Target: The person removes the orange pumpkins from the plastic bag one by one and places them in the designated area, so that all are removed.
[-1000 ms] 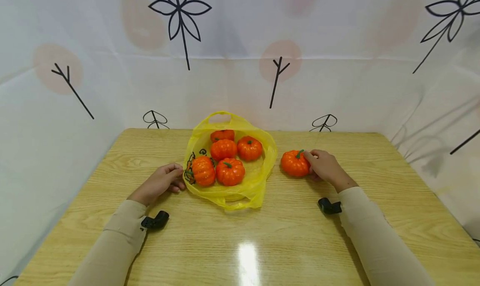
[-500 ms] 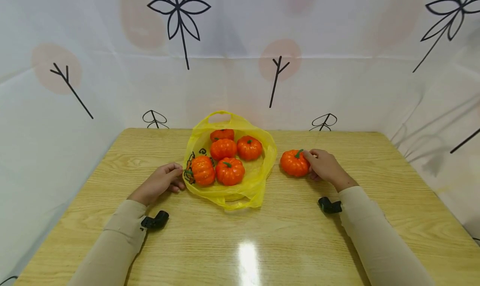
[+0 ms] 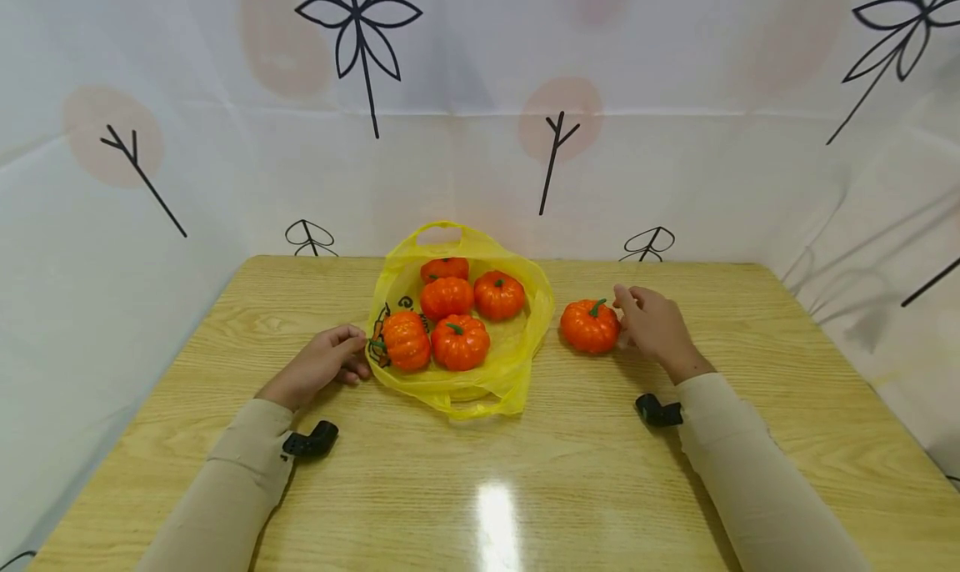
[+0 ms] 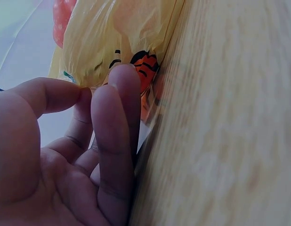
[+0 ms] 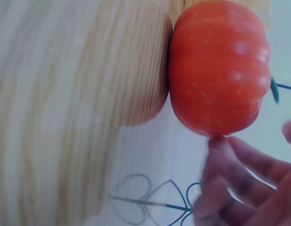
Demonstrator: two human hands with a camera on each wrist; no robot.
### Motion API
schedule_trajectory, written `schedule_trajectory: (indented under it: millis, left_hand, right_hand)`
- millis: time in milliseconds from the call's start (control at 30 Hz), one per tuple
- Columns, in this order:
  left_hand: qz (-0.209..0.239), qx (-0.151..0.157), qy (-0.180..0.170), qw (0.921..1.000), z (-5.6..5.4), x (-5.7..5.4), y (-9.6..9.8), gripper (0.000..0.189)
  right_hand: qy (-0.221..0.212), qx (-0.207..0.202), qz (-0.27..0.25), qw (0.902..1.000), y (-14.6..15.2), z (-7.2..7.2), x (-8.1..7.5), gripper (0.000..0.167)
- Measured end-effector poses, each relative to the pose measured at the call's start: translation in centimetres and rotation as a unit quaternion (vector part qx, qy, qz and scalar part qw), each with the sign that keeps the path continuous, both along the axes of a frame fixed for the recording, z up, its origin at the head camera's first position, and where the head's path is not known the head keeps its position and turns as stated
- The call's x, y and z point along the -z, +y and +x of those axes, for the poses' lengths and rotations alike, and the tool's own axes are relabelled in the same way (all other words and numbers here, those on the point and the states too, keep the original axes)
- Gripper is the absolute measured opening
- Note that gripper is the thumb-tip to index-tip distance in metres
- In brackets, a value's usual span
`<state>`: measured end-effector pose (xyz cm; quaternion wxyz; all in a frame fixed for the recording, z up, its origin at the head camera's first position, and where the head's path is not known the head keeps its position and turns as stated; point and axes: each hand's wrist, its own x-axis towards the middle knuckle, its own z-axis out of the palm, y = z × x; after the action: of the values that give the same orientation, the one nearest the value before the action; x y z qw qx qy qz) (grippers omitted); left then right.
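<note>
A yellow plastic bag [image 3: 513,363] lies spread with its mouth facing up, several small orange pumpkins [image 3: 460,344] inside it. My left hand [image 3: 327,362] pinches the bag's left edge between thumb and forefinger, as the left wrist view shows; its other fingers lie loose beside the bag. One more orange pumpkin [image 3: 590,327] with a green stem sits upright on the table, right of the bag. At that pumpkin's right side is my right hand [image 3: 656,328], thumb lifted away from it. In the right wrist view its fingertips [image 5: 217,142] are right at the pumpkin's side.
The wooden table [image 3: 390,489] ends at a white cloth backdrop [image 3: 465,172] printed with flowers and twigs, which also rises at both sides. A black wrist device [image 3: 311,440] is strapped on each sleeve. Light glares off the table's front.
My right thumb and fingers have loosened from the standing pumpkin and drawn slightly up and right. That pumpkin, the bag and my left hand stay where they were.
</note>
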<state>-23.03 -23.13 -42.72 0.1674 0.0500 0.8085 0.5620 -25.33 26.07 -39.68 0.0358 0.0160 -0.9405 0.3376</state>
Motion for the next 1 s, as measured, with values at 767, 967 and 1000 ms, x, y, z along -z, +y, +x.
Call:
schedule_trajectory:
  millis: [767,967,1000]
  left_hand:
    - [-0.005,-0.012,-0.007,0.9999,0.1,0.0,0.0,0.033]
    - [-0.005,-0.014,-0.007,0.9999,0.0,0.2,0.2,0.033]
    - [-0.004,-0.015,-0.006,0.9999,0.0,0.1,0.2,0.033]
  right_hand:
    - [0.269,0.046,-0.047,0.9609,-3.8,1.1,-0.5,0.042]
    - [0.272,0.002,-0.050,0.9609,-5.1,1.7,-0.8,0.035]
    - [0.273,-0.007,-0.049,0.9609,-5.4,1.8,-0.8,0.034]
